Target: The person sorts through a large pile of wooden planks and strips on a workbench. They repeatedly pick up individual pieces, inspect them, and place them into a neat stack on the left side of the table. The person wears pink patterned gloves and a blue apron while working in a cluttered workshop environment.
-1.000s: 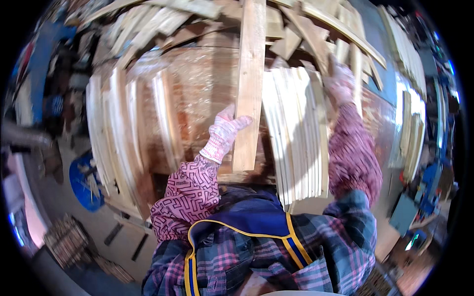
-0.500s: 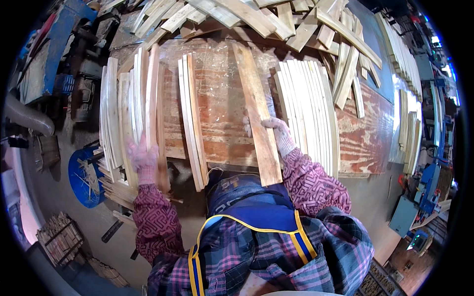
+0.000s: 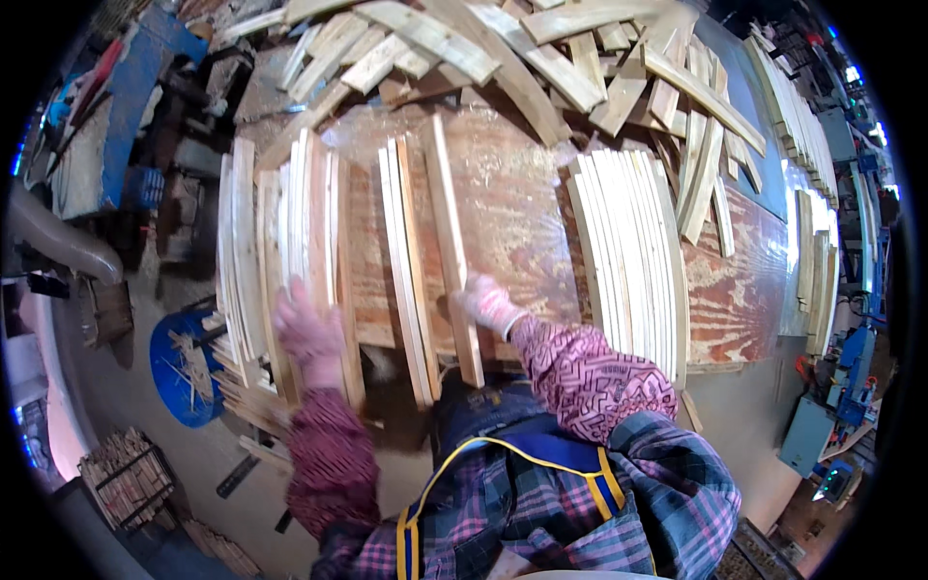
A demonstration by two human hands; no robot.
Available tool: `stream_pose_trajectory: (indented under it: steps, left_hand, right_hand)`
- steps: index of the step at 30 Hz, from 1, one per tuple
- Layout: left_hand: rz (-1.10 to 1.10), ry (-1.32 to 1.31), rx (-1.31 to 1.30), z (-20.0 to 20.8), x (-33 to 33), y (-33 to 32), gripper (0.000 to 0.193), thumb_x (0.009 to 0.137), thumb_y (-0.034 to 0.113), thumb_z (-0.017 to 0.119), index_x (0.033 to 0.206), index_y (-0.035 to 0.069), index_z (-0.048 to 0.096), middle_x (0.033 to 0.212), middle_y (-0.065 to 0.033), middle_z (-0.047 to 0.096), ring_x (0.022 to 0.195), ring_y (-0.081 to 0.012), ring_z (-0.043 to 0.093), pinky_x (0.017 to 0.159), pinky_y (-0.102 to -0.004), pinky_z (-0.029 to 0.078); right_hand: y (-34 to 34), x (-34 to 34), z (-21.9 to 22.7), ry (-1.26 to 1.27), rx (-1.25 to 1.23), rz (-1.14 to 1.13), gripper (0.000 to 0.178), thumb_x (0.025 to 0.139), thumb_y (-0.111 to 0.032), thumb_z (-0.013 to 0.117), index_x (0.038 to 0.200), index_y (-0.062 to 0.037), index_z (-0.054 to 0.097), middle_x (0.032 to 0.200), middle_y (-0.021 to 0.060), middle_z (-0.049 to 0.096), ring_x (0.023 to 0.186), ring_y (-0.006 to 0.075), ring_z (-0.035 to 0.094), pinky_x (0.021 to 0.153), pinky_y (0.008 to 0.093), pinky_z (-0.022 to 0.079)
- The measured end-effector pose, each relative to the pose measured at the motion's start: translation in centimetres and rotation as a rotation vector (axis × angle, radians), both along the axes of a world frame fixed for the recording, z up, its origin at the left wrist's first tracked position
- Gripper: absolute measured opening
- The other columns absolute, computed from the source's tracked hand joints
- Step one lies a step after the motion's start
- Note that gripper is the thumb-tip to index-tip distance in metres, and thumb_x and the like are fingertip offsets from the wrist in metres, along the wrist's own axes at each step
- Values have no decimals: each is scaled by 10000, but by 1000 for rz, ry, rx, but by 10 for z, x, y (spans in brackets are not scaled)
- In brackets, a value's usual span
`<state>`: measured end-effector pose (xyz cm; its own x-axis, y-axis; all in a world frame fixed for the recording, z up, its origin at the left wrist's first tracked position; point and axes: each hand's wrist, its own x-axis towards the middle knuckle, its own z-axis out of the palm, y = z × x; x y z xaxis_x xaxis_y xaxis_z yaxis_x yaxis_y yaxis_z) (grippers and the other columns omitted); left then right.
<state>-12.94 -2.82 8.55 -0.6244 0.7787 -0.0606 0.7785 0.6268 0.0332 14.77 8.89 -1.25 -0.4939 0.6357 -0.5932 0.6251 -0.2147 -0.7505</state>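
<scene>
My right hand (image 3: 490,304), in a pale glove, grips a long wooden board (image 3: 448,242) near its lower half. The board stands on its narrow edge, slightly tilted, its near end sticking out past the table edge toward my apron. Just left of it is a small group of boards (image 3: 404,261) set side by side. My left hand (image 3: 311,333), gloved and a little blurred, rests with fingers stretched over the near part of the left row of boards (image 3: 295,217). Its fingertips touch the wood, and I see no board wrapped in them.
Right of centre stands a tight row of pale boards (image 3: 628,251) on the plywood table (image 3: 522,208). A loose heap of boards (image 3: 590,68) covers the far side. A blue tub (image 3: 184,372) with wood scraps sits at the left; machinery (image 3: 817,425) stands at the right.
My right hand has moved left with the board, which has turned from its broad face onto its edge. The left hand's boards now sit closer together. The whole view has shifted slightly.
</scene>
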Motion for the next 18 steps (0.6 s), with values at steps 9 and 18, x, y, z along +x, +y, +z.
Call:
stream_pose_trajectory:
  steps: [9, 18]
  left_hand:
    - [85, -437, -281, -50, 145, 34, 1039, 750, 450, 755, 1572, 251, 153, 1549, -220, 221, 1345, -406, 381, 1085, -496, 384]
    - [-14, -391, -172, -64, 136, 26, 1054, 732, 443, 764, 1564, 216, 159, 1512, -198, 258, 1342, -382, 382, 1078, -479, 397]
  right_hand:
    - [243, -92, 154, -440, 1207, 215, 725, 918, -512, 560, 1458, -62, 384, 1379, 150, 500, 1210, 266, 490, 1012, 403, 415]
    - [312, -91, 89, 229, 110, -48, 683, 815, -429, 737, 1298, 21, 559, 987, 149, 702, 934, 232, 689, 860, 329, 540]
